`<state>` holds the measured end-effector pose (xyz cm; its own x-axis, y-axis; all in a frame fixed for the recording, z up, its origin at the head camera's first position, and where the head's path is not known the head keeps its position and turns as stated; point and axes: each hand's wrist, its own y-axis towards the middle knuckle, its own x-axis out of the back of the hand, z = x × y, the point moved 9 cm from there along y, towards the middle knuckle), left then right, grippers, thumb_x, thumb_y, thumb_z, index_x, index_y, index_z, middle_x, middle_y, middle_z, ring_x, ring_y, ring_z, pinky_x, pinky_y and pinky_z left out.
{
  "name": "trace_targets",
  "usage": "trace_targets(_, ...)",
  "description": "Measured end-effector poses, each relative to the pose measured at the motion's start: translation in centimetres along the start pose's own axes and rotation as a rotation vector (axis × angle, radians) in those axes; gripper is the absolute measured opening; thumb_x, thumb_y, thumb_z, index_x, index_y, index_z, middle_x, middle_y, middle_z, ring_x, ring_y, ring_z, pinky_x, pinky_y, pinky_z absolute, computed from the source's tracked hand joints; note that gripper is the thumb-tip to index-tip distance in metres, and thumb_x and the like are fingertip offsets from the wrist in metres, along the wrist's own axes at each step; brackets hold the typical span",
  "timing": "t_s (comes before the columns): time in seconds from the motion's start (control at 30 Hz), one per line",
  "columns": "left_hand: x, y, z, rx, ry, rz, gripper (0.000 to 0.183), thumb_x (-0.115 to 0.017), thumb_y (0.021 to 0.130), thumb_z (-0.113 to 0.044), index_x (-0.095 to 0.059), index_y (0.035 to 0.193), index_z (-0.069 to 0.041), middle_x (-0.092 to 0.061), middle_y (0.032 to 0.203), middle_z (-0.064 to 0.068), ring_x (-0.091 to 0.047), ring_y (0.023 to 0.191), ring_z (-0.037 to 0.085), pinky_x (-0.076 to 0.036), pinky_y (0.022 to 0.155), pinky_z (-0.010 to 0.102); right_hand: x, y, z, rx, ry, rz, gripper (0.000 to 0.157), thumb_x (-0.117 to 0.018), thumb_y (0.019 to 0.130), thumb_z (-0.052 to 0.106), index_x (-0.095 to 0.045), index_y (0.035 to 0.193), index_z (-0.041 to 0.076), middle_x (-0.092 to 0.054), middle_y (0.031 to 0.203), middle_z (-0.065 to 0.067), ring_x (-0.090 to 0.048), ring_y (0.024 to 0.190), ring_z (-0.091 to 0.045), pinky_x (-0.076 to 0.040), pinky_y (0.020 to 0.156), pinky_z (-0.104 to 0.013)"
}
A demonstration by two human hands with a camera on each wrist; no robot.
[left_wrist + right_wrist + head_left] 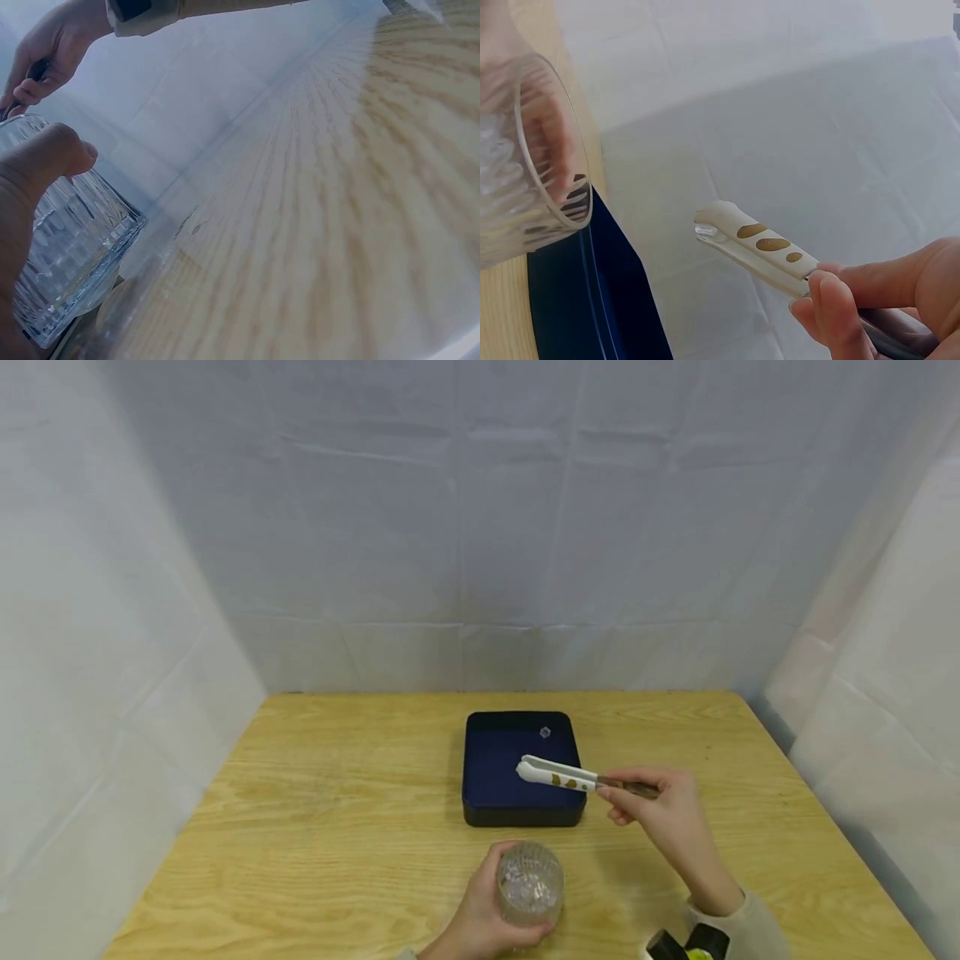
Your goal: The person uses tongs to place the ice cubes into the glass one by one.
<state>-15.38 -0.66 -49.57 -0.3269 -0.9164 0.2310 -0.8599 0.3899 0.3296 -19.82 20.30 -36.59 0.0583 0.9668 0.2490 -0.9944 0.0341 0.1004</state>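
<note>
My left hand (483, 910) grips a ribbed clear glass (530, 881) near the table's front edge, its fingers and thumb round the side. Clear, ice-like pieces (499, 161) fill part of the glass, as the right wrist view shows. Between thumb and fingers my right hand (667, 806) pinches white tongs (558, 774) with gold spots and a dark handle end. Their tips point left over a dark blue square tray (487, 789). In the right wrist view a small clear piece (705, 229) sits between the tong tips. Another clear piece (545, 732) lies in the tray's far right part.
The wooden table (322, 793) has the tray near its middle, just beyond the glass. White sheeting (510, 543) hangs behind the table and at both sides. A dark device (686, 943) is strapped at the right sleeve.
</note>
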Motion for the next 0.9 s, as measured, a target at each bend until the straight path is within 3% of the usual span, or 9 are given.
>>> trace_targets(0.47, 0.4, 0.1, 0.4, 0.014, -0.017, -0.017, 0.087, -0.094, 0.064, -0.018, -0.044, 0.135, -0.016, -0.058, 0.128, 0.002, -0.059, 0.113, 0.023, -0.051, 0.096, 0.038, -0.1, -3.9, 0.8, 0.018, 0.016, 0.074, 0.022, -0.079, 0.08, 0.002, -0.074, 0.099, -0.007, -0.072, 0.08, -0.017, -0.066, 0.057, -0.019, -0.059, 0.054, -0.033)
trace_targets(0.7, 0.4, 0.0, 0.3, -0.005, -0.002, -0.01, 0.086, -0.093, 0.066, -0.019, -0.042, 0.136, -0.017, -0.059, 0.126, 0.002, -0.06, 0.111, 0.021, -0.051, 0.094, 0.036, -0.3, -5.1, -0.1, -0.1, -0.017, 0.134, 0.026, -0.081, 0.081, 0.009, -0.074, 0.101, -0.005, -0.072, 0.081, -0.015, -0.067, 0.06, -0.022, -0.059, 0.057, -0.035)
trace_targets(0.9, 0.4, 0.0, 0.1, -0.017, -0.011, 0.0, 0.085, -0.092, 0.068, -0.018, -0.042, 0.137, -0.019, -0.059, 0.126, 0.002, -0.06, 0.109, 0.021, -0.051, 0.094, 0.035, -0.6, -5.8, -0.9, -0.124, -0.021, 0.193, 0.028, -0.079, 0.083, 0.009, -0.072, 0.105, -0.007, -0.073, 0.085, -0.015, -0.067, 0.06, -0.02, -0.059, 0.057, -0.034)
